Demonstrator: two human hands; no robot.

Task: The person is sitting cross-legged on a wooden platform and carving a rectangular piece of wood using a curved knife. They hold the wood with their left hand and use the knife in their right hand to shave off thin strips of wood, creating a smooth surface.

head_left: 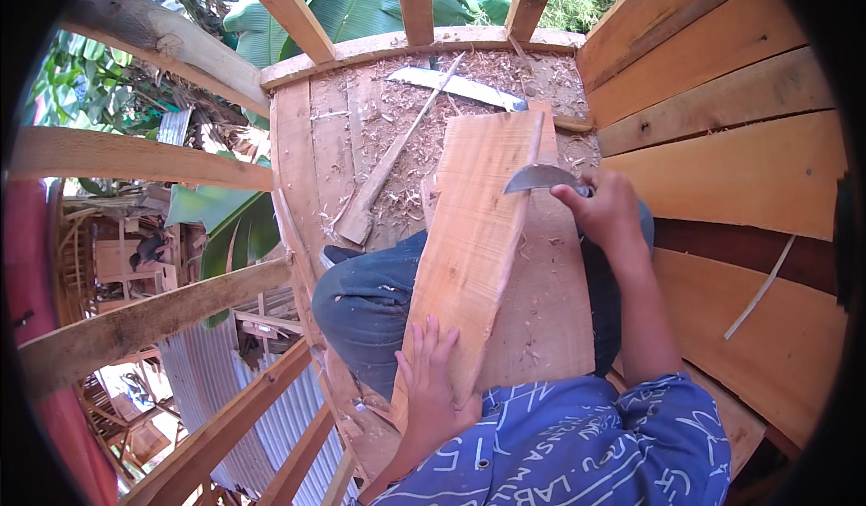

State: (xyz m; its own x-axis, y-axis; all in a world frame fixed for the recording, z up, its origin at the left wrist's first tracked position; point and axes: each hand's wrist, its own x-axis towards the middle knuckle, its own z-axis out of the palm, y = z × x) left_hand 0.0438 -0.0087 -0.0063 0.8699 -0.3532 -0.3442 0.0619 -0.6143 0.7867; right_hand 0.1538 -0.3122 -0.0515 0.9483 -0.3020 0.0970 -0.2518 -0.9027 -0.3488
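A long wooden board (474,217) lies lengthwise in front of me, between my bent knees. My left hand (431,375) rests flat on its near end with the fingers stretched out. In my right hand (609,208) is a short knife with a curved dark blade (539,178), closed round the handle. The blade crosses the board's right edge, beside a narrow pale strip of wood (536,138) at that edge. Under the board is another wide plank (552,308). I cannot tell whether the blade is cutting into the wood.
Wood shavings (410,190) litter the plank floor. Beyond the board lie a long curved blade (451,86) and a tapered wooden stick (388,172). A slatted railing (153,308) runs along the left, and a plank wall (722,181) stands close on the right.
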